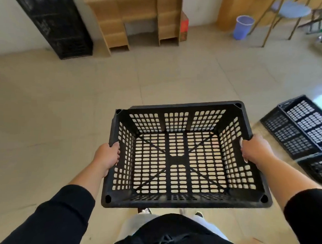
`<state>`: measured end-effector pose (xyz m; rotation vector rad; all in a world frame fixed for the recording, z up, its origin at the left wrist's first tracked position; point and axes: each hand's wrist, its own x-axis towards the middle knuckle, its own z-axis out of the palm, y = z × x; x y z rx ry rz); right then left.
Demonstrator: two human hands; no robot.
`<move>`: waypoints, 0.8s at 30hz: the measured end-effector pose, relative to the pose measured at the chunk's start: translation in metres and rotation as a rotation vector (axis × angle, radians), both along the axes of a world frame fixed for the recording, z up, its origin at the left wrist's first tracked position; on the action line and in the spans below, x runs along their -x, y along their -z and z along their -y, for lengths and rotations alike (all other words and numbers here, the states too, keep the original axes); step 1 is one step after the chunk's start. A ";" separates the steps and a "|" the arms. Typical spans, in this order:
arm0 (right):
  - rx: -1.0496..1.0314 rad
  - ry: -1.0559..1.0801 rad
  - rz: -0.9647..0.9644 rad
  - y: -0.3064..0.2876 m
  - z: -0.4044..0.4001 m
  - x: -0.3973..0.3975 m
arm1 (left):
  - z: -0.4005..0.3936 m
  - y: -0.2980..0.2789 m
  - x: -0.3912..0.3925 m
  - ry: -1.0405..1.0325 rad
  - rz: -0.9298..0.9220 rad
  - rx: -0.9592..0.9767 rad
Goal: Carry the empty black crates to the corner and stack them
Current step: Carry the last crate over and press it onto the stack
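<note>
A black crate [184, 156] with lots of little holes is held up in the air, in front of the person's body. There is nothing inside it. You can see the pale floor [65, 108] right through the holes in its bottom.

More black crates [302, 128] sit on the floor at the right side. The top one there has nothing in it too. Another dark crate [318, 169] peeks in just below them, but only a bit of it shows.

Far away in the left corner, a tall stack of black crates [54, 21] stands against the white wall. Next to the stack is a wooden shelf [135, 17] with open boxes in it. A red box [184, 27] leans beside the shelf. A blue bin [242, 26] stands further right, near a chair [288, 11] with thin legs. What is in the bin is too hard to see. The floor between the person and the tall stack is bare tile.

The left hand [107, 156] holds the left edge of the crate, with its fingers curled over the rim. The right hand [255, 150] holds the right edge the same way, fingers wrapped over the rim. Both arms wear black sleeves [60, 219]. The crate hangs between the two hands, well apart from the tall stack.
</note>
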<state>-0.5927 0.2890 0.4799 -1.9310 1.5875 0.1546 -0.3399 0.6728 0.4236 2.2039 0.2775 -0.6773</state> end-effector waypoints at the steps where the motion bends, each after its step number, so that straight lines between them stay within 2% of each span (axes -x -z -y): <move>1: 0.007 -0.047 0.014 0.000 -0.010 -0.024 | -0.019 -0.001 -0.011 -0.035 0.002 0.001; 4: 0.031 -0.163 0.053 0.000 -0.045 -0.095 | -0.073 -0.008 -0.044 -0.124 0.010 0.003; 11: 0.003 -0.275 0.119 0.002 -0.107 -0.230 | -0.162 -0.031 -0.122 -0.285 0.065 -0.027; 16: 0.004 -0.354 0.105 0.006 -0.119 -0.321 | -0.181 -0.038 -0.176 -0.376 0.049 -0.050; 24: 0.017 -0.527 0.069 0.013 -0.096 -0.504 | -0.163 -0.046 -0.285 -0.540 0.013 -0.093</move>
